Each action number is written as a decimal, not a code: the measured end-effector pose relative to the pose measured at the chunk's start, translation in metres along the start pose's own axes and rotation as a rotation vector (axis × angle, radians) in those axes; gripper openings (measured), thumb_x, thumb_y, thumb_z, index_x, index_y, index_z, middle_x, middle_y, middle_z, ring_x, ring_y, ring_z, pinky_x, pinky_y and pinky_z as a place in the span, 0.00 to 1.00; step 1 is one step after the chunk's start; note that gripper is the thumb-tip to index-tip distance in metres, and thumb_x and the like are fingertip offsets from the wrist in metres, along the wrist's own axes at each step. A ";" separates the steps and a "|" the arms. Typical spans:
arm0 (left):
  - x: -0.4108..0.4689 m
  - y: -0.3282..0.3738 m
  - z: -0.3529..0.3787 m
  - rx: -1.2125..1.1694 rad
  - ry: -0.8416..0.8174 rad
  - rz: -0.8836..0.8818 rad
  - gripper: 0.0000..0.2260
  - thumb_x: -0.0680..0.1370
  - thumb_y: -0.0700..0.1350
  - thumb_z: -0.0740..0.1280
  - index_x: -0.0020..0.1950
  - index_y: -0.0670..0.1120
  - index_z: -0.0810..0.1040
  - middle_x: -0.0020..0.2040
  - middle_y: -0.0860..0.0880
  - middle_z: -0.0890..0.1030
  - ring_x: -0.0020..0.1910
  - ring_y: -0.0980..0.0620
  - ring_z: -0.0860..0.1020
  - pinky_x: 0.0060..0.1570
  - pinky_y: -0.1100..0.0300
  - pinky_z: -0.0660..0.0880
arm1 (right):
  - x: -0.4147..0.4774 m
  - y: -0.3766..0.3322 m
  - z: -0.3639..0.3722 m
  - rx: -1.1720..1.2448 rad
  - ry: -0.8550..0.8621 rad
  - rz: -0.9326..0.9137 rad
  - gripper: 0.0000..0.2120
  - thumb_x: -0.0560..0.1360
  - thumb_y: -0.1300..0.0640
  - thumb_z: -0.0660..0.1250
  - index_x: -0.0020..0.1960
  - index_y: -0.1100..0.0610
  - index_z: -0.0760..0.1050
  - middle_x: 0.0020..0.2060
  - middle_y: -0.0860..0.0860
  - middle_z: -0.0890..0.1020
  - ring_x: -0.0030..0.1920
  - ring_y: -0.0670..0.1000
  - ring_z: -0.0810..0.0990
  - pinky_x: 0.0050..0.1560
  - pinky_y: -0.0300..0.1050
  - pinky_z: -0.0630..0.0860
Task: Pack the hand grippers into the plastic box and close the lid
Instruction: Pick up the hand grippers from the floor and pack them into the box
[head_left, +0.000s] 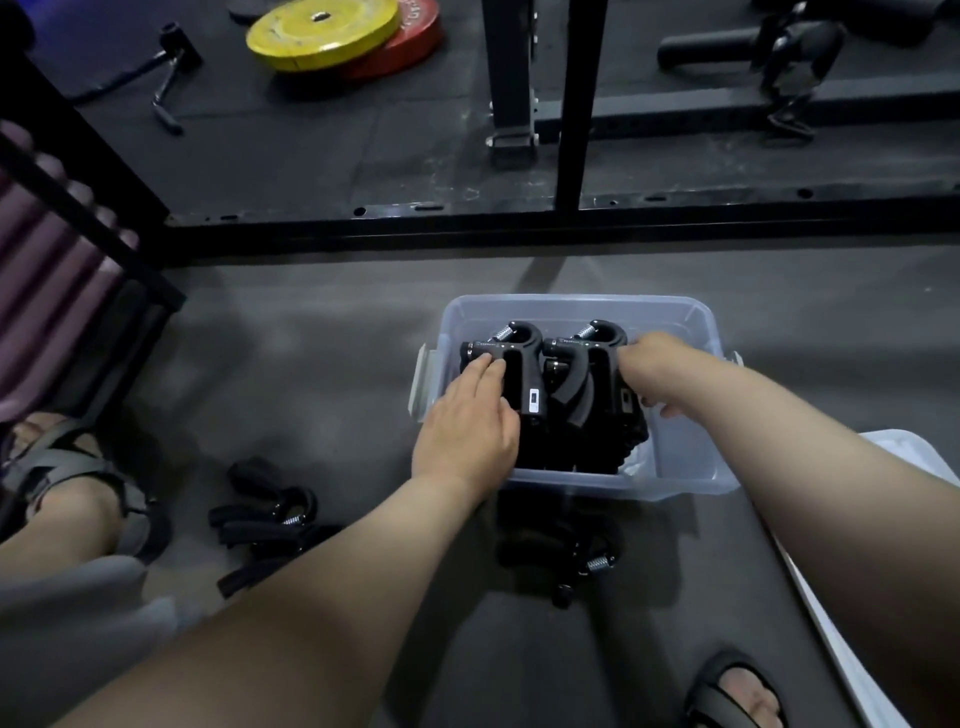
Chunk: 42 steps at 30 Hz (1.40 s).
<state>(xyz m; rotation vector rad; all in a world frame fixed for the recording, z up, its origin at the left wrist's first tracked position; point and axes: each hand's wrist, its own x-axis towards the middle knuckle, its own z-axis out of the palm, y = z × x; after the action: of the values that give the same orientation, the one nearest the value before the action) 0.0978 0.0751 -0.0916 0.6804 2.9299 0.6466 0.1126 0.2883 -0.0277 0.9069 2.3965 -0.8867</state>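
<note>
— Where are they?
— The hand grippers stand packed in the plastic box, at twelve o'clock from the person. The left hand lies flat-fingered on one; the right hand curls round another's handle.
— Easy handling?
— Stiff and dense, I'd guess. Take the loose grippers, at the box's eight o'clock, by a handle, not the spring.

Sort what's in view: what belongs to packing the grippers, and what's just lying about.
Job in hand:
plastic box
grippers in the box, left hand resting on one, right hand gripping another
loose grippers on the floor
lid, off to the right

Lying about:
yellow plate
red plate
rack frame
</note>
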 end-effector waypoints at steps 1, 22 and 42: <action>0.000 0.000 -0.001 -0.009 -0.006 -0.017 0.23 0.80 0.47 0.54 0.76 0.46 0.63 0.77 0.49 0.63 0.75 0.52 0.61 0.74 0.54 0.58 | 0.000 0.002 -0.001 0.047 -0.014 0.003 0.13 0.78 0.56 0.56 0.52 0.62 0.76 0.50 0.60 0.81 0.50 0.61 0.82 0.53 0.53 0.80; -0.002 0.006 -0.004 -0.024 -0.035 -0.081 0.24 0.79 0.44 0.55 0.77 0.49 0.61 0.76 0.52 0.63 0.72 0.49 0.65 0.71 0.51 0.63 | -0.002 0.011 0.022 -0.062 -0.153 0.024 0.16 0.75 0.62 0.58 0.61 0.64 0.60 0.49 0.65 0.79 0.41 0.65 0.84 0.42 0.61 0.83; -0.003 -0.001 0.000 0.021 0.092 0.017 0.23 0.78 0.43 0.55 0.74 0.44 0.66 0.75 0.46 0.66 0.74 0.49 0.62 0.75 0.56 0.55 | 0.005 -0.009 0.022 -0.072 0.131 0.000 0.27 0.80 0.49 0.52 0.74 0.63 0.59 0.71 0.62 0.65 0.67 0.64 0.67 0.63 0.56 0.67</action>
<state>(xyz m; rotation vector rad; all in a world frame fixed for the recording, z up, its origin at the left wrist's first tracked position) 0.0995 0.0727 -0.0920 0.6960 3.0221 0.6675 0.1065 0.2703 -0.0423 0.9647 2.5214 -0.7570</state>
